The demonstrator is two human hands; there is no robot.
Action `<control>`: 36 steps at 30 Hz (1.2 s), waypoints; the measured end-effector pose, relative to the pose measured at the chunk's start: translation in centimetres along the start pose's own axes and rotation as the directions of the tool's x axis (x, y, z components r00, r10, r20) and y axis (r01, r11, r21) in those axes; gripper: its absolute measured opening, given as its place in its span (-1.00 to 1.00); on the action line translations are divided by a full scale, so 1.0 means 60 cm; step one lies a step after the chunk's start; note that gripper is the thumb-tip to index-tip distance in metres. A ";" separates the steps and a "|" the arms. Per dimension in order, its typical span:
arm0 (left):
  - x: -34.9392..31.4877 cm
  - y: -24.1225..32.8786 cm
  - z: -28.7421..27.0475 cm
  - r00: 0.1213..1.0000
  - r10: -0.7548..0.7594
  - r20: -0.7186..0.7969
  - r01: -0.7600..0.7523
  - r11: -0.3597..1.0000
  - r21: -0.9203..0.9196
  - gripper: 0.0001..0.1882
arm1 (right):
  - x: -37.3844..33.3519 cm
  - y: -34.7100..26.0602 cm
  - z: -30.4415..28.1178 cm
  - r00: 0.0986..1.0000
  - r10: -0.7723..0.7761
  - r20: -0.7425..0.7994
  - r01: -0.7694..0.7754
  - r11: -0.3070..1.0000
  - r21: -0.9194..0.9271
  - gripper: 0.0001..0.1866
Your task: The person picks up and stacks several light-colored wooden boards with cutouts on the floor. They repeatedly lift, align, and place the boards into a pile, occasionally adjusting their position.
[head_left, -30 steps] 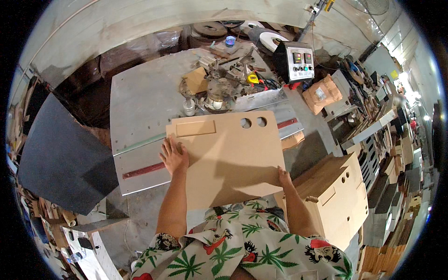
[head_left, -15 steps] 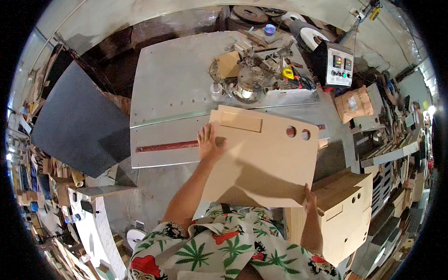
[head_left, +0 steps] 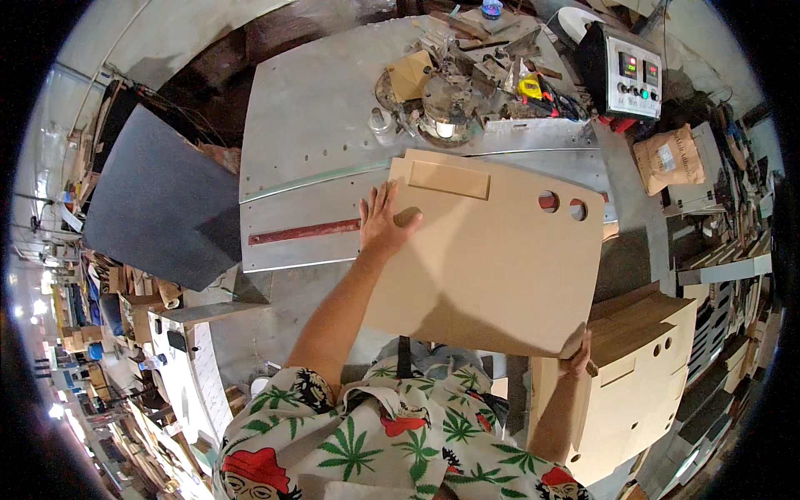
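Observation:
A flat tan board panel [head_left: 492, 258] lies over the near side of the grey metal worktable [head_left: 300, 175], its near end reaching out toward me. It has a long rectangular recess near its far left corner and two round holes near its far right. My left hand [head_left: 388, 222] rests at the panel's left edge, fingers spread, thumb over its face. At the near right corner my right hand [head_left: 575, 358] grips the panel's edge; part of its fingers is hidden. Under the panel, a red strip [head_left: 304, 232] runs along the tabletop.
To my right stands a stack of similar tan panels [head_left: 642, 375]. Tools and metal parts crowd the table's far right, with a yellow tape measure [head_left: 529, 86] and a clear bottle [head_left: 382, 125]. Beyond are a control box [head_left: 631, 79] and a brown paper bag [head_left: 669, 160]. A dark board [head_left: 162, 200] leans left.
The whole view has shifted, so the table and panel appear higher and farther right. Both hands stay at the same places on the panel, which has hardly moved against the table.

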State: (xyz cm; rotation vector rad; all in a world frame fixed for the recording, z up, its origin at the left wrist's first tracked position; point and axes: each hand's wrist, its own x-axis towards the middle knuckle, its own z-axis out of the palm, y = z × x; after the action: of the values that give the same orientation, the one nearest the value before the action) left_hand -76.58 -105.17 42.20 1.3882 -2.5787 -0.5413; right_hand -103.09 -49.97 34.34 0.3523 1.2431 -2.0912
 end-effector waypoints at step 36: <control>0.028 0.027 0.060 0.992 -0.076 -0.103 0.065 0.993 -0.102 0.09 | 0.055 0.065 0.132 0.983 -0.024 0.179 -0.007 0.985 0.170 -0.72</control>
State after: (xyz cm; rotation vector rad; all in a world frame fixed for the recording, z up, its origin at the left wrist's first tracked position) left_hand -79.89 -104.91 39.47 1.4393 -2.3942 -0.5800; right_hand -102.10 -59.33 33.95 0.2260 0.9651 -2.1894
